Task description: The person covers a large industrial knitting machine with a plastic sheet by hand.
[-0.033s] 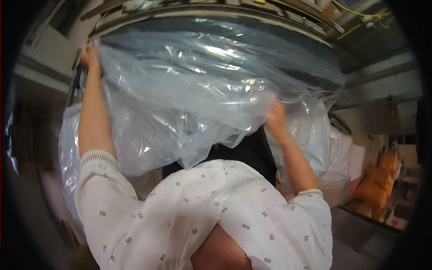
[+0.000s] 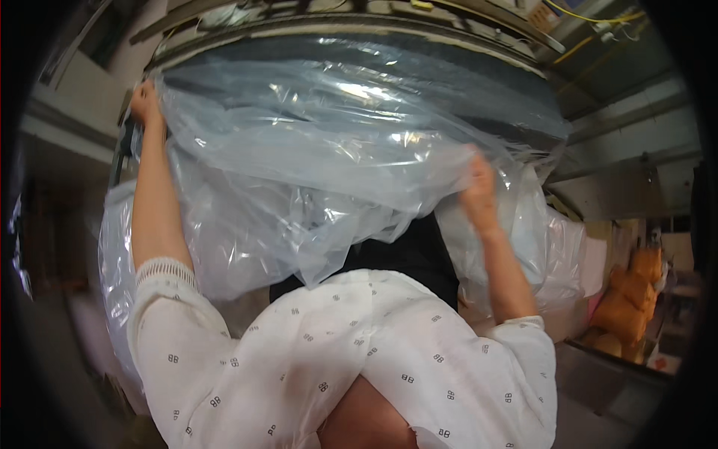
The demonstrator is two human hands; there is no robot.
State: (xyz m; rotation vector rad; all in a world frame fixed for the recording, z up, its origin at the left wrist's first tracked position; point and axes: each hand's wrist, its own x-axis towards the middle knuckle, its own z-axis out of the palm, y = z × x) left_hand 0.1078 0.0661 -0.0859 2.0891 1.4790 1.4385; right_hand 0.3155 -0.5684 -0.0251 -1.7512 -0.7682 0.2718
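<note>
A large clear plastic sheet (image 2: 299, 165), wrinkled and shiny, spreads over a dark surface (image 2: 464, 82) and hangs down toward my body. At the far left, my left hand (image 2: 146, 103) is closed on the sheet's corner, arm stretched out. My right hand (image 2: 479, 191) pinches the sheet's near edge to the right of centre, slightly smeared by motion. Between the hands the plastic is drawn into loose folds. Its lower edge droops over my black clothing (image 2: 404, 254).
More clear plastic (image 2: 565, 258) hangs at the right, and another length (image 2: 120, 254) at the left. Along the far side of the dark surface runs a long rail (image 2: 329, 21). Orange-brown bundles (image 2: 628, 299) stand at the right. A yellow cable (image 2: 591, 16) is at the upper right.
My right hand has moved a little to the right, pulling the sheet's near edge along with it. My left hand keeps its hold at the far left corner, slightly lower.
</note>
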